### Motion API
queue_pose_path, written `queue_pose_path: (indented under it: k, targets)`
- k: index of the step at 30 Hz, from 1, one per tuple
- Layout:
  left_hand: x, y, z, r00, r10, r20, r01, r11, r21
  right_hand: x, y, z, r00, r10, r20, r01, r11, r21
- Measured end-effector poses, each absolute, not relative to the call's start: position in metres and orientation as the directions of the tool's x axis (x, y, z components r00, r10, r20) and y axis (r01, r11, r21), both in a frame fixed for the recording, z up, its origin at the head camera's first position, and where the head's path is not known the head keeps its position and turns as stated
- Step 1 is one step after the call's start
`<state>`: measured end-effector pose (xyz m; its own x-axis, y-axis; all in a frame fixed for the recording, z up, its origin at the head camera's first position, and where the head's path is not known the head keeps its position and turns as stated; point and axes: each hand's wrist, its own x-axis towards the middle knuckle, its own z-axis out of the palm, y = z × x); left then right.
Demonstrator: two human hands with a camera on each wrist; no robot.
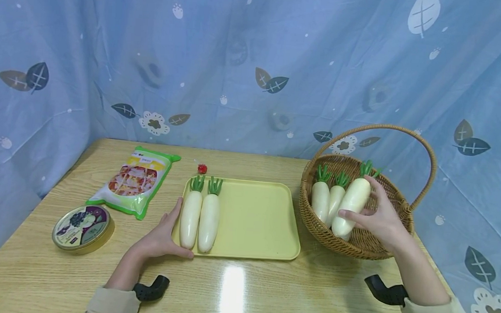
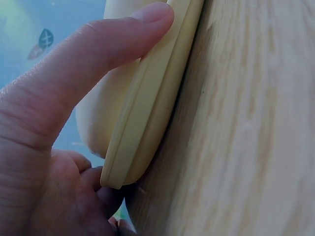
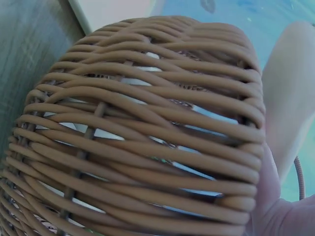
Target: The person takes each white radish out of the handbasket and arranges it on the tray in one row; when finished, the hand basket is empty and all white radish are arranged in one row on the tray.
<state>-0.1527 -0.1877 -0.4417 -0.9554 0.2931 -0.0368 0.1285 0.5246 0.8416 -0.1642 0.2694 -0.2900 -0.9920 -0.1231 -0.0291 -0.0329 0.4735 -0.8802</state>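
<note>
With thumb and fingers, my right hand (image 1: pixel 381 220) grips a white radish (image 1: pixel 354 200) with green leaf stubs, tilted over the wicker basket (image 1: pixel 331 243). Two more white radishes, one (image 1: pixel 320 200) at the left and another (image 1: pixel 335 199) beside it, lie inside the basket. My left hand (image 1: pixel 159 239) holds the near left corner of a yellow tray (image 1: pixel 255 218). Its thumb (image 2: pixel 113 44) lies on the tray's rim in the left wrist view. Side by side at the tray's left end rest two white radishes, an outer one (image 1: pixel 191 219) and an inner one (image 1: pixel 208 223).
Left of the tray lie a green-edged food packet (image 1: pixel 132 181) and a round tin (image 1: pixel 83 228). A small red object (image 1: pixel 202 168) sits behind the tray. The basket's tall handle (image 1: pixel 431 170) arches above it. A blue patterned curtain (image 1: pixel 221 65) borders the wooden table.
</note>
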Motion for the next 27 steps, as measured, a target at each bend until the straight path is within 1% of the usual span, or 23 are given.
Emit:
queue_pose_path:
  k: [13,22,27]
  targets:
    - [-0.153,-0.188,-0.442,-0.955,0.294,-0.031,0.135,0.527,0.839,-0.155,0.26,-0.293,-0.989,-0.147,-0.026,-0.05,0.492,-0.869]
    - [-0.153,-0.187,-0.441,-0.956,0.291,-0.038,0.129,0.532,0.837,-0.149,0.249,-0.294,-0.986,-0.16,-0.051,-0.036,0.499,-0.866]
    - [-0.153,-0.187,-0.442,-0.956,0.292,-0.03,0.136,0.529,0.838,-0.147,0.243,-0.295,-0.981,-0.189,-0.048,-0.051,0.488,-0.871]
